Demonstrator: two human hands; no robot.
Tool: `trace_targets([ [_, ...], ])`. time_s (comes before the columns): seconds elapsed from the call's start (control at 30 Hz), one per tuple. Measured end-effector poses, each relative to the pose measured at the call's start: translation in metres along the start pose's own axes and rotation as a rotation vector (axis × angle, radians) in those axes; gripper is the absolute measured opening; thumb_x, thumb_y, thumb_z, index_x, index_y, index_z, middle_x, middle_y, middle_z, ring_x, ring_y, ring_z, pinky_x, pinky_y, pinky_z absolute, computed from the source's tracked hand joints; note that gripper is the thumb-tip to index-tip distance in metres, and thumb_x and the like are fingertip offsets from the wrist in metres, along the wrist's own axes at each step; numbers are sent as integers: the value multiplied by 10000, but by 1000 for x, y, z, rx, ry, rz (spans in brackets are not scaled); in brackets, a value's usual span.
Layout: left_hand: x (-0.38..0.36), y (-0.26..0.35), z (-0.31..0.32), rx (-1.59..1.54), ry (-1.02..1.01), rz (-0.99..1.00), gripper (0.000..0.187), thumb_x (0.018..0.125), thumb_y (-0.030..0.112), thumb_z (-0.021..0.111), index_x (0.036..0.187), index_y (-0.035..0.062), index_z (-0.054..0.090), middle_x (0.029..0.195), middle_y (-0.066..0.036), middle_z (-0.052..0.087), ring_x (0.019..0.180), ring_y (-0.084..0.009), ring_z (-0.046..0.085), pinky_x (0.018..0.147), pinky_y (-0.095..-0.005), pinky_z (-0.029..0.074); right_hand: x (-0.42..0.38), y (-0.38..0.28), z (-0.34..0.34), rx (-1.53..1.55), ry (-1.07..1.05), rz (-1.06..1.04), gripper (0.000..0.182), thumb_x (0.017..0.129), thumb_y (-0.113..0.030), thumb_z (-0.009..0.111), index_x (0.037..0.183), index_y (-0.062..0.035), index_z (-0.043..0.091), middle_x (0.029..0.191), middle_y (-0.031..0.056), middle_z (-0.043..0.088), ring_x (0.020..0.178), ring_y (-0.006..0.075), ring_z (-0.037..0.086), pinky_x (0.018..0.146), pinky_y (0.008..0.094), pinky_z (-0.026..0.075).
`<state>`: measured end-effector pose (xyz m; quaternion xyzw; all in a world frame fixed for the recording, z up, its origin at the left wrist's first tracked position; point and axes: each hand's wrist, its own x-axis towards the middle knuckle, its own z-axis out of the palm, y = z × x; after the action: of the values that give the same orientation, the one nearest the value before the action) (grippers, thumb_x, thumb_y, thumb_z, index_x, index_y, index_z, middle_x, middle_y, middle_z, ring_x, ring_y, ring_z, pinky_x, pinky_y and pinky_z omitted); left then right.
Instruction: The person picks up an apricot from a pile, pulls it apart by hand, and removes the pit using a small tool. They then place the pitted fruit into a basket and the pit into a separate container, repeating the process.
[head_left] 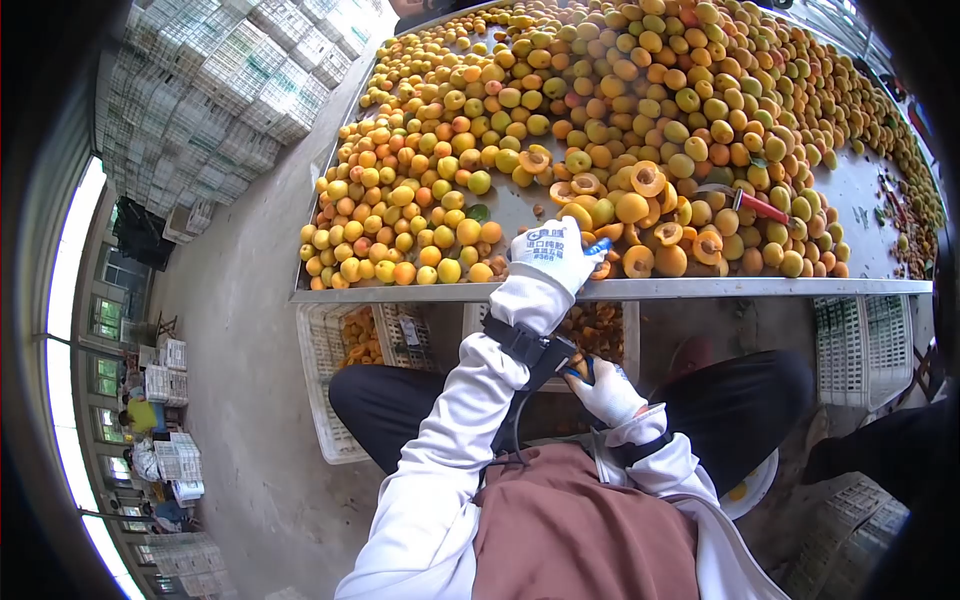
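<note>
My left hand (548,255), in a white work glove with blue fingertips, is at the table's front edge beside the pile of apricots (632,208). Its fingers curl down at the fruit, their tips mostly hidden; what they hold I cannot make out. Lower down, over a crate in front of my lap, my right hand (608,393) is closed on a small brownish-orange piece (579,366). Cut apricot halves (647,179) lie cut side up to the right of my left hand. A red-handled knife (762,207) rests on the fruit further right.
Whole apricots cover much of the metal table (700,288). Below its edge stand a white crate (320,385) with apricot halves (360,338) and another crate (863,345) at right. Stacked crates (200,90) line the left, and people (145,415) sit far off there.
</note>
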<state>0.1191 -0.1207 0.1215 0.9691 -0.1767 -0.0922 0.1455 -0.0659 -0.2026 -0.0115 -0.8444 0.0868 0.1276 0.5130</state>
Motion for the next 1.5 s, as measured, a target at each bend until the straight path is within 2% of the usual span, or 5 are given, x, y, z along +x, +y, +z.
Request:
trace_targets([
  [0.17, 8, -28, 19, -195, 132, 5, 444, 897, 459, 712, 1007, 30, 682, 814, -143, 722, 770, -264, 720, 703, -372, 553, -5, -10, -11, 120, 8, 5, 402, 905, -312, 723, 1094, 38, 661, 967, 284, 700, 932, 470, 666, 794, 480, 531],
  [0.37, -36, -60, 2, -1601, 41, -113, 239, 967, 208, 657, 1034, -21, 659, 792, -107, 669, 597, -210, 657, 541, -295, 540, -18, -33, -24, 374, 165, -161, 260, 939, -169, 691, 1088, 38, 640, 844, 171, 695, 786, 245, 677, 727, 364, 519],
  [0.57, -12, -84, 33, -965, 114, -28, 220, 896, -19, 711, 1109, 0, 661, 962, -80, 727, 743, -134, 671, 660, -269, 560, -5, -22, -24, 452, 269, -158, 218, 958, -130, 662, 1103, 32, 650, 770, 110, 644, 715, 154, 589, 689, 322, 491],
  [0.83, 22, -47, 8, 18, 140, 318, 556, 866, 336, 751, 1344, 104, 584, 1247, -170, 647, 1131, -355, 641, 935, -439, 526, -16, -32, -25, 473, 373, -105, 283, 961, -188, 700, 1134, 30, 651, 874, 85, 681, 786, 111, 585, 705, 307, 508],
  [1.5, 54, -71, 20, -1132, -38, 85, 410, 867, 64, 745, 1250, 45, 601, 1033, -79, 674, 858, -171, 685, 736, -310, 600, -22, -41, -29, 418, 212, 10, 357, 961, -313, 676, 1167, -22, 653, 989, 183, 722, 885, 301, 693, 796, 398, 532],
])
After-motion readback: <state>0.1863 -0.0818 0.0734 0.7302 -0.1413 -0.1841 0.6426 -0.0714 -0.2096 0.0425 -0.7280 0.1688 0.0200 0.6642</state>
